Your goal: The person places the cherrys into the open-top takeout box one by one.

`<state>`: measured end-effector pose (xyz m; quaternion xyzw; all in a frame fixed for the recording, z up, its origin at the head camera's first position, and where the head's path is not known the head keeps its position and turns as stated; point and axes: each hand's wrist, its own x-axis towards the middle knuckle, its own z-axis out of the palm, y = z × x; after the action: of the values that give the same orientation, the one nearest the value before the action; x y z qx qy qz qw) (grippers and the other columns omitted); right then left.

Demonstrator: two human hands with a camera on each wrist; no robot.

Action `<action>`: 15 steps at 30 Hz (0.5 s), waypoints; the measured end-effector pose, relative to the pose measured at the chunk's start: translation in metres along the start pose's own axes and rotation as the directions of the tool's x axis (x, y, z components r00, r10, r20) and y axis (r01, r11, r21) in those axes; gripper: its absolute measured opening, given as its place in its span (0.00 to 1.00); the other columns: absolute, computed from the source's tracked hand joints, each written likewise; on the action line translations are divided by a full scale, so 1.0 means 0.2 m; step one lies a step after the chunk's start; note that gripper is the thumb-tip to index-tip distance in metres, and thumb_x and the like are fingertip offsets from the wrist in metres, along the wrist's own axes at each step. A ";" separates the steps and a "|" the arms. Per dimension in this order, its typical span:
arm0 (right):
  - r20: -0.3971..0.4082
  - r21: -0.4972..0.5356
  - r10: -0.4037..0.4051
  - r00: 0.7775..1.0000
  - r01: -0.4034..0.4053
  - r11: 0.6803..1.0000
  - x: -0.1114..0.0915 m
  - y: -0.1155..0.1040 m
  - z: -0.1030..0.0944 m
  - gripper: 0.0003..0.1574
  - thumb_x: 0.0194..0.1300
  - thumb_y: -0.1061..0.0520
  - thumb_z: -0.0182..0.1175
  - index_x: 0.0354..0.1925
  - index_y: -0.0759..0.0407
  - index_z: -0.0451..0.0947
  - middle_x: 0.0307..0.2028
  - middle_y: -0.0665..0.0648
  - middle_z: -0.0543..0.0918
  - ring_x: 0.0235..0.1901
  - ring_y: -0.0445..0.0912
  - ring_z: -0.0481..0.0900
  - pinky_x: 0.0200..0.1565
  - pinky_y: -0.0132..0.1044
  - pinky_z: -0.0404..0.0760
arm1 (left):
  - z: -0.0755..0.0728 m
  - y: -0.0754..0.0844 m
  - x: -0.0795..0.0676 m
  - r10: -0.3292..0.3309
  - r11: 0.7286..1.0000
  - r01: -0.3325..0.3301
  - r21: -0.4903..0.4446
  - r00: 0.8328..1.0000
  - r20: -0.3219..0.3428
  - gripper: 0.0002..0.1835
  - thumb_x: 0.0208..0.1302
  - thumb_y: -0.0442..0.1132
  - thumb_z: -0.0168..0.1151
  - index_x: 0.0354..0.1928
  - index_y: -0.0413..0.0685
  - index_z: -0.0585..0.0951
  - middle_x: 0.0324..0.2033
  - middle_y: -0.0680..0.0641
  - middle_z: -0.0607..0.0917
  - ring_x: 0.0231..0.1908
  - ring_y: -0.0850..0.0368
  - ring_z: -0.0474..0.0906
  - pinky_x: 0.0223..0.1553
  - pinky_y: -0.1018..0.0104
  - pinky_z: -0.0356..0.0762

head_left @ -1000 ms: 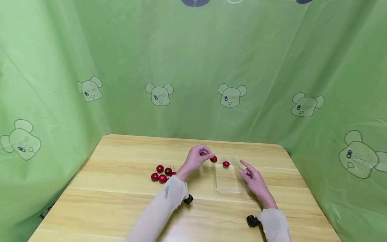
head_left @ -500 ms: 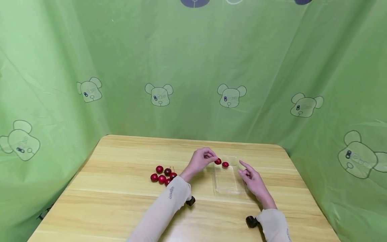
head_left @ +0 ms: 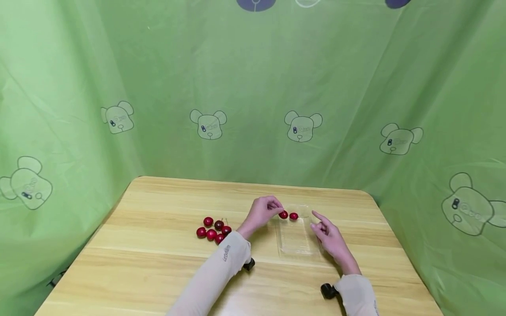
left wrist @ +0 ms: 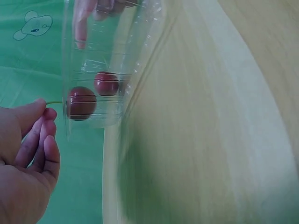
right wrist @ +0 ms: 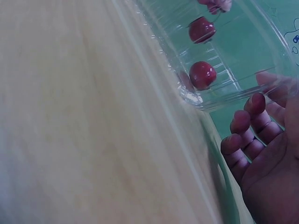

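Note:
My left hand (head_left: pixel 264 214) pinches a red cherry (left wrist: pixel 81 103) by its green stem, between thumb and fingertips. That cherry hangs inside the far left part of a clear plastic box (head_left: pixel 298 252), beside a second cherry (head_left: pixel 293 216) lying in it. My right hand (head_left: pixel 332 239) is at the box's right side, index finger extended along the rim and the other fingers loosely bent. In the right wrist view, both cherries (right wrist: pixel 202 75) show through the clear wall, and the left fingertips (right wrist: pixel 217 4) appear at the top edge.
Several more cherries (head_left: pixel 211 235) lie in a group on the wooden table (head_left: pixel 158 259), left of the box and partly behind the left sleeve (head_left: pixel 221 267). A green curtain (head_left: pixel 253 87) with bear faces surrounds the table at the back and sides.
My left hand has moved right and a little down, bringing its cherry from the box's left edge to inside, beside the other cherry. The right hand has hardly moved.

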<state>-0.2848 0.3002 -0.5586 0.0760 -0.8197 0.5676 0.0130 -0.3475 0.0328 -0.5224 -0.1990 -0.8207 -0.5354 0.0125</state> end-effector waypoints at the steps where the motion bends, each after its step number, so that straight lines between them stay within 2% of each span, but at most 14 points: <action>1: 0.000 0.002 -0.001 1.000 0.001 1.000 0.00 0.00 0.00 0.37 0.79 0.56 0.57 0.79 0.62 0.58 0.35 0.66 0.78 0.23 0.40 0.69 0.24 0.31 0.73 | 0.00 0.00 0.00 0.005 1.000 -0.005 0.015 1.000 -0.002 0.02 0.65 0.37 0.72 0.38 0.49 0.87 0.33 0.53 0.88 0.33 0.67 0.81 0.40 0.74 0.82; 7: -0.002 0.001 -0.003 1.000 0.003 1.000 0.00 0.00 0.00 0.37 0.79 0.55 0.57 0.78 0.62 0.59 0.35 0.67 0.78 0.22 0.39 0.69 0.24 0.31 0.73 | 0.00 -0.01 0.01 0.046 0.991 -0.043 0.126 0.999 -0.025 0.03 0.65 0.37 0.73 0.37 0.47 0.88 0.31 0.52 0.88 0.30 0.67 0.79 0.36 0.75 0.80; 15: -0.005 -0.023 0.005 1.000 -0.005 1.000 0.00 -0.01 0.00 0.36 0.79 0.56 0.57 0.78 0.62 0.60 0.34 0.65 0.78 0.23 0.40 0.70 0.24 0.32 0.73 | 0.01 -0.04 0.02 0.029 0.980 -0.020 0.199 0.999 -0.044 0.02 0.66 0.39 0.72 0.36 0.49 0.87 0.28 0.55 0.86 0.28 0.68 0.77 0.35 0.76 0.78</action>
<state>-0.2849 0.2995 -0.5575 0.0723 -0.8263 0.5584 0.0147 -0.3536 0.0339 -0.5299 -0.1941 -0.8669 -0.4554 0.0581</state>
